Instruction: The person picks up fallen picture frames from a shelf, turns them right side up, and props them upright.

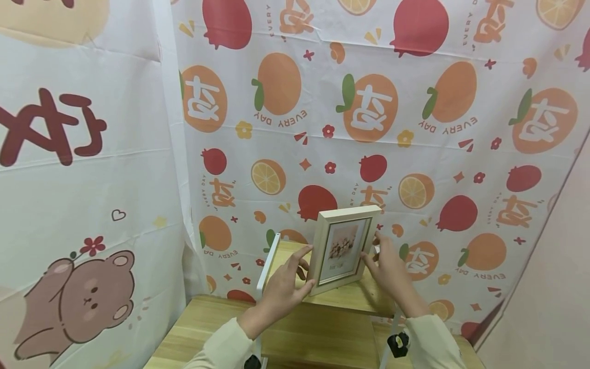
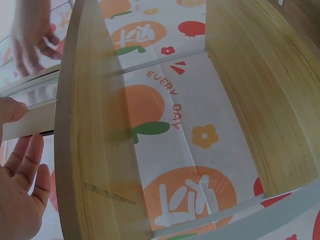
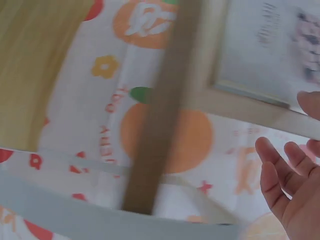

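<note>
Head view: A person's left hand (image 1: 283, 282) and right hand (image 1: 389, 266) flank a cream-coloured picture frame (image 1: 318, 261), which stands upright, turned slightly aside, on the upper board (image 1: 334, 302) of a small wooden shelf. The left hand grips the frame by its near side edge, while the right hand, its fingers loosely parted, is set at the opposite edge. Behind the frame's pane, between the hands, sits a picture of pale pink blooms (image 1: 343, 243). Below the hands, white metal legs (image 1: 268, 264) support the board, and a wooden table (image 1: 198, 323) spreads beneath. Pale sleeves (image 1: 223, 343) cover both forearms, and a black device (image 1: 398, 344) shows below the right wrist. A cloth printed with oranges and pomegranates (image 1: 299, 138) hangs beyond the hands; to their left, a second panel bears a brown bear (image 1: 87, 297).

Left wrist view: The left hand's thumb lies along one face of the frame's edge, with fingertips against the other side. The right hand, blurred, is across the frame from it, fingers apart. Wooden boards run beside the left hand.

Right wrist view: The right hand's thumb overlaps the frame's front; its other fingers lie relaxed and spread beyond the border, and whether the thumb presses cannot be told. The frame is blurred.
</note>
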`<action>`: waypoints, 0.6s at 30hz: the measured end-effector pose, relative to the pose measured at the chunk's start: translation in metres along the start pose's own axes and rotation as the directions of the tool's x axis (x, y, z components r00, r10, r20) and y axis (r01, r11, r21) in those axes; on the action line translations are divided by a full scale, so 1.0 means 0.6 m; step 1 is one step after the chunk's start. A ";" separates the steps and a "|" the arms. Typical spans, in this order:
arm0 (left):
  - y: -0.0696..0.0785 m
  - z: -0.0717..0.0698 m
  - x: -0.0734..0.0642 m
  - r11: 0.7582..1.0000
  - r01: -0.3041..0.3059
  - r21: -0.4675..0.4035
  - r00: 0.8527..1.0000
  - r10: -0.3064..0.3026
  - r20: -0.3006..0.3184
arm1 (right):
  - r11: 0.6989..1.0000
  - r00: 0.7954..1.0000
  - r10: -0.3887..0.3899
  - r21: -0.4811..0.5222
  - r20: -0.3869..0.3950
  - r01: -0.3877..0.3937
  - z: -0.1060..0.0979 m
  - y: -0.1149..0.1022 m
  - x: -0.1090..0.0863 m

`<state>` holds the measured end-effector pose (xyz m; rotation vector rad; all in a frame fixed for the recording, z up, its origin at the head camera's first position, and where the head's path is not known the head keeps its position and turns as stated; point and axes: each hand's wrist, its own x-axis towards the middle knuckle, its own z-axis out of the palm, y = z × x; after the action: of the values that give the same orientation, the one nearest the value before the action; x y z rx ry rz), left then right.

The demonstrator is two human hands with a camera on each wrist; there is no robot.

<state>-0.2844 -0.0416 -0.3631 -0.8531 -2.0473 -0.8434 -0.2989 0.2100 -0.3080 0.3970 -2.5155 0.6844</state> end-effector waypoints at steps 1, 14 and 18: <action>0.000 0.001 0.000 1.000 -0.001 -0.007 1.000 0.001 0.000 | 1.000 1.000 -0.014 -0.008 -0.027 0.014 -0.006 -0.003 0.002; -0.001 0.003 -0.001 0.999 -0.014 -0.040 1.000 0.014 -0.005 | 0.992 0.968 -0.127 -0.025 -0.217 0.124 -0.070 -0.064 0.021; -0.003 0.004 -0.001 0.999 -0.017 -0.030 1.000 0.016 -0.010 | 0.987 0.966 -0.161 -0.025 -0.202 0.160 -0.074 -0.088 0.022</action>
<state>-0.2864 -0.0412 -0.3652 -0.8798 -2.0213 -0.8695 -0.2718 0.1883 -0.2469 0.4956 -2.2644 0.6177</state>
